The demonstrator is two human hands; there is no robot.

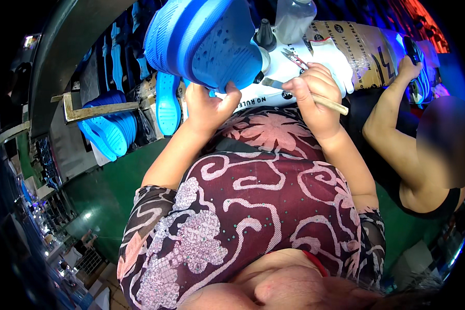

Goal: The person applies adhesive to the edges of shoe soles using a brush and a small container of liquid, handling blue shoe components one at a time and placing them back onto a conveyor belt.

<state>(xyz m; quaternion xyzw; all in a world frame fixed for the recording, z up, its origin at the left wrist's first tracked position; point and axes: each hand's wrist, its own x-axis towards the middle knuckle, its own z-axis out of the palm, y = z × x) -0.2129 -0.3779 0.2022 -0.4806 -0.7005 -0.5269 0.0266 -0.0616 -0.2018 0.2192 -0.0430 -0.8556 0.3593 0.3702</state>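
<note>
Blue shoe soles [224, 46], apparently several nested together with ridged sides, are raised at the top of the view. My left hand [209, 103] is closed on their lower edge, thumb on the near face. My right hand [315, 95] is closed around a brush with a pale wooden handle [331, 104]. Its flat, dark tip points left toward the soles; I cannot tell whether it touches them. Just beyond my right fingers are small snips [294, 58] with red on the handles; the fingers partly cover them.
A clear bottle [296, 20] and a dark cone-shaped nozzle [265, 35] stand beyond my hands on a white sheet [341, 64]. Left are a single blue sole [168, 106], a stack of blue soles [121, 124] and a bar [103, 110]. A person's arm [387, 103] works at right.
</note>
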